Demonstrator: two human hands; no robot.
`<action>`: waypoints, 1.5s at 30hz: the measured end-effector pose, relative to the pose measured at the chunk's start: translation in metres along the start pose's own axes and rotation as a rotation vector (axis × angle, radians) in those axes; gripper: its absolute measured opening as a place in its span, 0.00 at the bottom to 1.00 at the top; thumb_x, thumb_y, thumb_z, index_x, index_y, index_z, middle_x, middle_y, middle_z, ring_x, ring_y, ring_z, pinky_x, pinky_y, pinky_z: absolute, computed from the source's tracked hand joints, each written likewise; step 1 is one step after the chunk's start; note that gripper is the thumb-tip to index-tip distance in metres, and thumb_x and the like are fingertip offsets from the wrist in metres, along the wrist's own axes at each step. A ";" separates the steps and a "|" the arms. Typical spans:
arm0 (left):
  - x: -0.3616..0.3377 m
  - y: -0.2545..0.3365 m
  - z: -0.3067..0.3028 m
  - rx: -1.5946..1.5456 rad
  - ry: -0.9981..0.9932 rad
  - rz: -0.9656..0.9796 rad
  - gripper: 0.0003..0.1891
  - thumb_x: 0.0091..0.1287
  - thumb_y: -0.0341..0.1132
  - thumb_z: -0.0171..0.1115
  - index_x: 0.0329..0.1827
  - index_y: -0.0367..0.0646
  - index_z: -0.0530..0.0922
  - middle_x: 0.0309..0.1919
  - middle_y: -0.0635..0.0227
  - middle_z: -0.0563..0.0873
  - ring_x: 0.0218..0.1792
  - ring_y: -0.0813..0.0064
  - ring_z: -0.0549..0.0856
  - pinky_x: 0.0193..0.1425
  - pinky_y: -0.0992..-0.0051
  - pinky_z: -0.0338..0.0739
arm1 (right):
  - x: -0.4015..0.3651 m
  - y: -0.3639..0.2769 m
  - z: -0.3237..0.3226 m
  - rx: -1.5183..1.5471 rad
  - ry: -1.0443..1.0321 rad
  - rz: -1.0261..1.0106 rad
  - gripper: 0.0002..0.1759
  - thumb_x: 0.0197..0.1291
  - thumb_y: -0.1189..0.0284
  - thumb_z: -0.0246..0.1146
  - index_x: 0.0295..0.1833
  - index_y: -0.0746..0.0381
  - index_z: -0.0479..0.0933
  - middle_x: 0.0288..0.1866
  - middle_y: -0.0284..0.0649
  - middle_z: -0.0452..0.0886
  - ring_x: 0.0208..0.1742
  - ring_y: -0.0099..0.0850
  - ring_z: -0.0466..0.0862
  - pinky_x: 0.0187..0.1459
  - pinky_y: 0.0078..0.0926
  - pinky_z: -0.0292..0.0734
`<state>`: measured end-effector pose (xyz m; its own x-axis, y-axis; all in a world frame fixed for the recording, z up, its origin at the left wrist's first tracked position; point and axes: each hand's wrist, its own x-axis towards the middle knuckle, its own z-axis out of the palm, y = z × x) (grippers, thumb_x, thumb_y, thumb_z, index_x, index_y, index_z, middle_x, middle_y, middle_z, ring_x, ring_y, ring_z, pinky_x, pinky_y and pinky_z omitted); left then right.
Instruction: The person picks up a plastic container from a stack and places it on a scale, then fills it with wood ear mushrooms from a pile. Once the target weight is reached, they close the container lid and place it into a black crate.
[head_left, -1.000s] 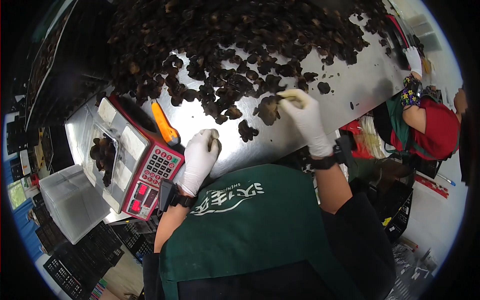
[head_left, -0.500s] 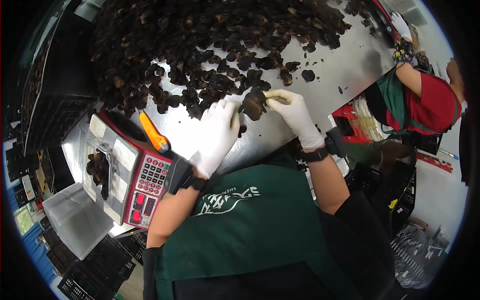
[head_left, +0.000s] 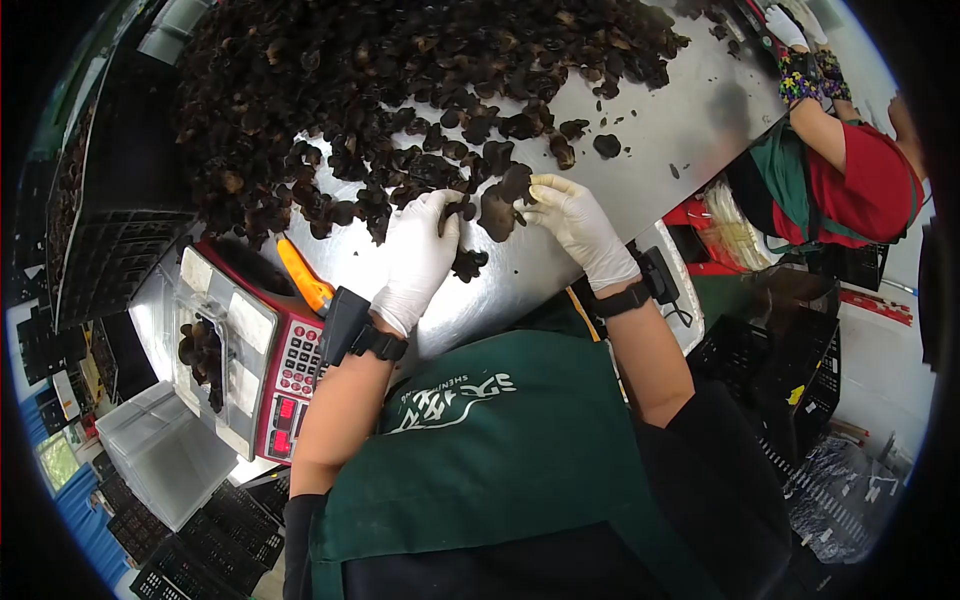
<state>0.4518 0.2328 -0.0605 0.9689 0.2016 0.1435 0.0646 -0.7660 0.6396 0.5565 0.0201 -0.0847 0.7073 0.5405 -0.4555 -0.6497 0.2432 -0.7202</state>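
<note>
Dark, wrinkled fungus pieces (head_left: pixel 350 80) lie in a large pile on the metal table (head_left: pixel 460 325). My right hand (head_left: pixel 572 220), in a white glove, pinches a broad brown fungus piece (head_left: pixel 498 208) by its right edge above the tabletop. Left of it, my left hand (head_left: pixel 418 255), gloved too, has its fingers curled at a small dark piece (head_left: pixel 460 208); the fingertips are partly hidden, so its grip is unclear. Just below those fingers is another small dark cluster (head_left: pixel 469 264).
A red scale (head_left: pixel 270 345) with fungus on its tray stands at the left, an orange-handled tool (head_left: pixel 303 277) beside it. Clear plastic bins (head_left: pixel 165 455) are at the lower left. A co-worker in red (head_left: pixel 860 180) is at the upper right.
My left hand has moved slightly left and its fingers are now at a small dark piece. The broad piece has turned in my right hand. A dark cluster now shows below my left fingers.
</note>
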 end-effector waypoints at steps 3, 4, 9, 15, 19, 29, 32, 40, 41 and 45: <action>0.000 0.005 -0.006 -0.253 -0.054 -0.153 0.13 0.68 0.27 0.64 0.55 0.41 0.81 0.34 0.68 0.86 0.32 0.77 0.84 0.41 0.76 0.79 | 0.002 0.000 0.000 0.132 -0.169 0.002 0.13 0.69 0.74 0.62 0.55 0.67 0.79 0.45 0.38 0.85 0.44 0.29 0.86 0.47 0.24 0.82; 0.000 0.006 -0.007 -0.371 -0.084 -0.230 0.13 0.69 0.27 0.64 0.56 0.40 0.81 0.34 0.69 0.86 0.33 0.80 0.83 0.42 0.77 0.79 | 0.002 -0.001 0.001 0.144 -0.237 0.009 0.12 0.69 0.74 0.62 0.55 0.67 0.79 0.45 0.38 0.85 0.43 0.29 0.86 0.47 0.24 0.82; -0.001 0.010 -0.015 -1.032 -0.128 -0.365 0.12 0.73 0.27 0.63 0.58 0.39 0.80 0.39 0.74 0.85 0.39 0.84 0.82 0.47 0.80 0.76 | -0.005 -0.014 0.024 -0.046 -0.241 0.029 0.11 0.70 0.74 0.60 0.54 0.67 0.79 0.46 0.37 0.84 0.44 0.28 0.86 0.47 0.23 0.82; -0.003 0.024 -0.030 -1.409 -0.092 -0.356 0.16 0.74 0.29 0.61 0.63 0.38 0.77 0.47 0.66 0.86 0.43 0.79 0.82 0.48 0.81 0.74 | -0.013 -0.030 0.043 -0.167 -0.246 0.012 0.11 0.70 0.74 0.60 0.52 0.68 0.79 0.46 0.38 0.84 0.44 0.28 0.86 0.48 0.22 0.82; -0.008 0.016 -0.034 -1.616 -0.224 -0.370 0.18 0.76 0.29 0.57 0.68 0.38 0.74 0.47 0.63 0.86 0.43 0.78 0.82 0.50 0.80 0.75 | -0.035 -0.051 0.006 -0.421 -0.091 -0.126 0.13 0.71 0.71 0.59 0.50 0.70 0.81 0.41 0.38 0.84 0.44 0.24 0.84 0.49 0.22 0.77; -0.038 0.018 -0.027 -0.453 -0.061 -0.380 0.12 0.68 0.23 0.61 0.54 0.39 0.81 0.36 0.69 0.87 0.37 0.75 0.85 0.43 0.77 0.79 | -0.082 -0.060 -0.038 -1.668 0.430 -0.488 0.27 0.55 0.64 0.71 0.62 0.57 0.78 0.54 0.43 0.80 0.57 0.42 0.80 0.58 0.38 0.77; -0.049 0.019 -0.023 0.051 -0.078 0.127 0.19 0.62 0.25 0.64 0.57 0.45 0.81 0.52 0.58 0.83 0.50 0.56 0.84 0.56 0.65 0.80 | -0.054 -0.024 0.020 -1.356 0.176 -0.543 0.32 0.53 0.62 0.73 0.64 0.56 0.75 0.57 0.43 0.77 0.63 0.41 0.77 0.62 0.38 0.75; -0.060 0.017 -0.019 0.061 -0.263 0.080 0.31 0.59 0.33 0.70 0.68 0.46 0.74 0.63 0.57 0.76 0.58 0.53 0.77 0.64 0.60 0.75 | -0.008 0.031 0.035 -1.335 0.147 -0.561 0.27 0.53 0.73 0.73 0.60 0.58 0.75 0.52 0.39 0.81 0.48 0.33 0.84 0.48 0.29 0.81; -0.059 0.021 -0.022 0.030 -0.227 0.064 0.32 0.59 0.34 0.71 0.69 0.46 0.73 0.63 0.57 0.75 0.58 0.53 0.77 0.64 0.60 0.75 | -0.010 0.027 0.039 -1.295 0.134 -0.560 0.25 0.53 0.73 0.73 0.58 0.59 0.76 0.50 0.39 0.81 0.48 0.36 0.84 0.49 0.31 0.81; -0.053 0.024 -0.022 -0.356 -0.069 -0.128 0.36 0.64 0.33 0.71 0.76 0.44 0.66 0.62 0.59 0.75 0.59 0.64 0.77 0.63 0.67 0.75 | -0.029 0.012 0.063 -1.107 0.058 -0.541 0.21 0.52 0.76 0.73 0.52 0.60 0.76 0.45 0.40 0.83 0.43 0.40 0.86 0.46 0.34 0.82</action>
<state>0.3970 0.2171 -0.0362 0.9730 0.2310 0.0025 0.1105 -0.4747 0.8732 0.5108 0.0582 -0.0475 0.8417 0.5387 0.0369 0.2965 -0.4041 -0.8653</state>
